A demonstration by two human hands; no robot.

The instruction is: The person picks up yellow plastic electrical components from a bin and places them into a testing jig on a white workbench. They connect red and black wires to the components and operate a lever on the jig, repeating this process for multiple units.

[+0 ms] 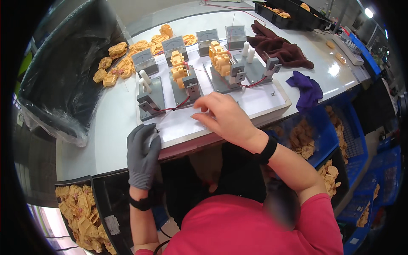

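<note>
right hand (225, 117): bare, i see fingers curled, pinching nothing visible, on white test board (263, 100).
left hand (143, 153): gloved, flat, spread.
nearest fixture: orange part (180, 73), ahead-left of right hand.

Bright overhead light, glare on white table (335, 70); fisheye bending, dark rim, mild blur.

Four small square meters stand in a row at the back of the white board. Each has a pale dial face, like a little screen, set in a grey box. The first meter (144, 60) is on the left, the second meter (174, 44) is next to it, the third meter (207, 38) comes after, and the fourth meter (235, 33) is on the right. A small white label (112, 224) sits on the black bin at the bottom left.
</note>
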